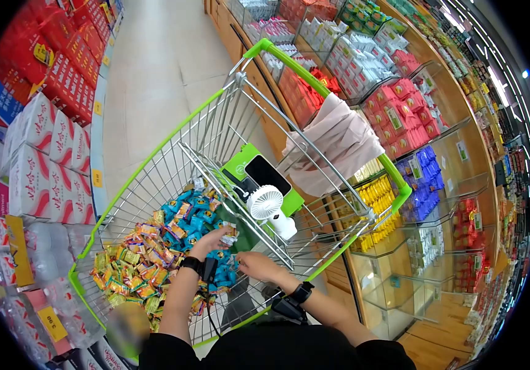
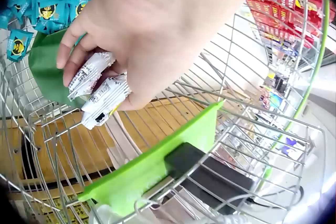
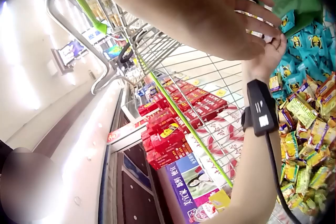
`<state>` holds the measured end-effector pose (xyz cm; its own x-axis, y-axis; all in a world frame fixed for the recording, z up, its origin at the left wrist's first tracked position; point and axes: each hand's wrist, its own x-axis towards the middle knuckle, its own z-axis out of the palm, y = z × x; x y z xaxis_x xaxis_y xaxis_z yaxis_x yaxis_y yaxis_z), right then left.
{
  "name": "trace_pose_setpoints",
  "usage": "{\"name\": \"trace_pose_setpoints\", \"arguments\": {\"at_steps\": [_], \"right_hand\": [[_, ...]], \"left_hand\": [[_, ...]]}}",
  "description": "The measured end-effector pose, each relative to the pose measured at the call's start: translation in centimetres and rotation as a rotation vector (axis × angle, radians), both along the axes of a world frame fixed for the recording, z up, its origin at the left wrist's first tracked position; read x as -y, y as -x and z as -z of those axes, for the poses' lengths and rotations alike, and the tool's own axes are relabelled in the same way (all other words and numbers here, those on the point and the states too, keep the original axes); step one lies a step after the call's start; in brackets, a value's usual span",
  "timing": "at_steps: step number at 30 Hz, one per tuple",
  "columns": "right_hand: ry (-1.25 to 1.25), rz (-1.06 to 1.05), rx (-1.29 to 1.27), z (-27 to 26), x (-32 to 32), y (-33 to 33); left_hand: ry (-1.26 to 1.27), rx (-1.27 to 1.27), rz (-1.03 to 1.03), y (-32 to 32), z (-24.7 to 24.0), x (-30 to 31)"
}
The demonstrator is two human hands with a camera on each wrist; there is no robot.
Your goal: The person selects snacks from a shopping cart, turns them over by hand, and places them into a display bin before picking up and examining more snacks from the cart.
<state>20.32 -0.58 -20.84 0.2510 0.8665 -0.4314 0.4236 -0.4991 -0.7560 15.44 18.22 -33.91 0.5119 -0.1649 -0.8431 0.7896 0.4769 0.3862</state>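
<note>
Inside a green-rimmed wire shopping cart, my left hand grips small white wrapped packets between fingers and thumb. Printed wrappers poke out past the fingertips in the left wrist view. Close to its right, my right hand hovers with loosely bent fingers and nothing visible in them. Beneath and beside the hands lie teal wrapped packets. A heap of yellow and orange wrapped packets spreads to their left. Dark green material lies under the left fingers in the left wrist view.
A green flap in the cart bears a dark phone and a white handheld fan. Pale cloth drapes over the handle. Shelves of bagged goods line the right; red boxes and white cartons stand left.
</note>
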Motion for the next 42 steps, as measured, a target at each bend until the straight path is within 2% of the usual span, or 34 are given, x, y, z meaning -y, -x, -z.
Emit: {"name": "trace_pose_setpoints", "arguments": {"at_steps": [4,7,11,13,15,19,20,21,23,24,25,27,32,36,40,42], "right_hand": [[-0.066,0.05,0.169,1.7,0.3,0.3],[-0.021,0.106,0.175,-0.2,-0.2,0.3],[-0.109,0.114,0.11,1.0,-0.5,0.2],[-0.067,-0.014,0.062,0.8,-0.6,-0.1],[-0.064,-0.041,0.016,-0.1,-0.7,0.0],[-0.236,-0.141,0.069,0.8,-0.7,0.9],[-0.288,-0.119,0.053,-0.1,-0.5,1.2],[-0.34,-0.095,0.037,-1.1,-0.4,1.5],[-0.399,-0.043,0.033,-3.3,0.3,2.3],[-0.468,-0.048,0.024,-4.5,0.7,2.4],[-0.536,-0.052,0.016,-5.8,1.0,2.4],[-0.549,-0.049,0.04,-8.6,1.9,2.4],[-0.663,-0.028,-0.01,-15.3,4.7,1.8],[-0.704,-0.052,-0.009,-17.5,7.0,1.0],[-0.719,-0.056,0.047,-20.4,9.3,0.2],[-0.724,-0.06,0.076,-21.5,10.3,-0.1]], "left_hand": [[-0.098,0.155,0.006,2.7,-4.4,1.1],[-0.243,0.23,0.11,3.8,-8.5,2.1],[-0.374,0.348,0.225,5.7,-10.6,3.1],[-0.423,0.364,0.212,6.6,-11.3,3.4],[-0.618,0.466,0.393,7.2,-12.9,3.5],[-0.847,0.535,0.409,8.9,-14.4,4.4],[-0.812,0.497,0.399,9.0,-16.4,4.9],[-0.819,0.492,0.397,9.5,-16.6,4.9],[-0.78,0.533,0.265,10.3,-16.7,5.2],[-0.687,0.376,0.274,10.4,-18.5,5.6],[-0.69,0.377,0.276,10.6,-20.0,6.0],[-0.671,0.514,0.208,10.9,-22.5,6.8],[-0.675,0.63,0.175,11.0,-26.5,8.3],[-0.718,0.808,0.251,10.6,-29.0,9.4],[-0.665,0.868,0.195,9.7,-32.3,11.5],[-0.645,0.898,0.223,9.3,-32.3,11.8]]}}
